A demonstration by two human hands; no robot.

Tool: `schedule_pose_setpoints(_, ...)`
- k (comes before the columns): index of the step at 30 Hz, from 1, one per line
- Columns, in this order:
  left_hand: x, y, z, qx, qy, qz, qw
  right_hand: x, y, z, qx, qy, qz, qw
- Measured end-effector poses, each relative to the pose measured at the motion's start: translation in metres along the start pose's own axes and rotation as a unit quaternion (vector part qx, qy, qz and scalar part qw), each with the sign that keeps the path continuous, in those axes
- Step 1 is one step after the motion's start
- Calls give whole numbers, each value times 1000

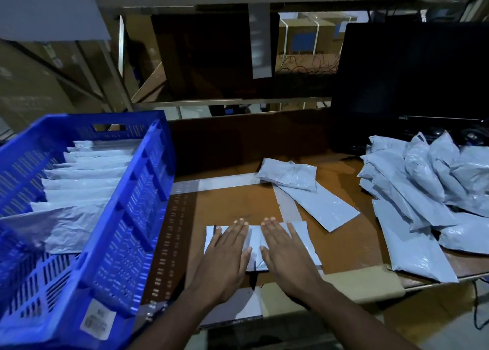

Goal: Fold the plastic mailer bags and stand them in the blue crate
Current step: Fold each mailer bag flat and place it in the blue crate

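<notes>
While both palms are lying flat on the folded mailer bag point(255, 240), I am reading this as the creasing step: my left hand point(225, 254) and right hand point(284, 251) are pressing down side by side, fingers straight and together, curling round nothing. The bag is sitting on the brown worktop point(238, 201) straight in front of me, just right of the blue crate point(127, 217). I am judging the flat pressure to be there to squeeze air out and set the fold, since slick plastic is likely to spring open otherwise.

Inside the crate, a row of folded bags point(87, 175) is already standing on edge, leaning front to back, so this one probably belongs at the near end, where one bag point(60, 225) is lying slumped. Another long mailer point(322, 207) is waiting farther back with a small packet point(288, 173) resting on it, and the unfolded pile point(423, 191) is heaped to my right, beside a dark monitor point(412, 80), within easy reach for the following rounds.
</notes>
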State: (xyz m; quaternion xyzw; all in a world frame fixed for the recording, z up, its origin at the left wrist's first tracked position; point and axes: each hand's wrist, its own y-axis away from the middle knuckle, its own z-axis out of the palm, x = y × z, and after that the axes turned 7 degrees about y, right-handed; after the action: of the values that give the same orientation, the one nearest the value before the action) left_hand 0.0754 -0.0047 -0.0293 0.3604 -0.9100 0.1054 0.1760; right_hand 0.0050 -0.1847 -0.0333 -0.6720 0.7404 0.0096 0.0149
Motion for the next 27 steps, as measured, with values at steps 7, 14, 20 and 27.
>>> schedule_pose_setpoints(7, -15, 4, 18, 13, -45, -3, 999, 2, 4, 12, 16, -3, 21, 1000)
schedule_pose_setpoints(14, -16, 7, 17, 34, -9, -32, 999, 19, 19, 8, 22, -40, 76, 996)
schedule_pose_setpoints(20, -16, 7, 13, 42, 29, -58, 997, 38, 27, 12, 8, -155, 142, 978)
schedule_pose_setpoints(27, -23, 9, -2, 48, 125, -42, 990, 43, 34, 1, 30, -228, 129, 965)
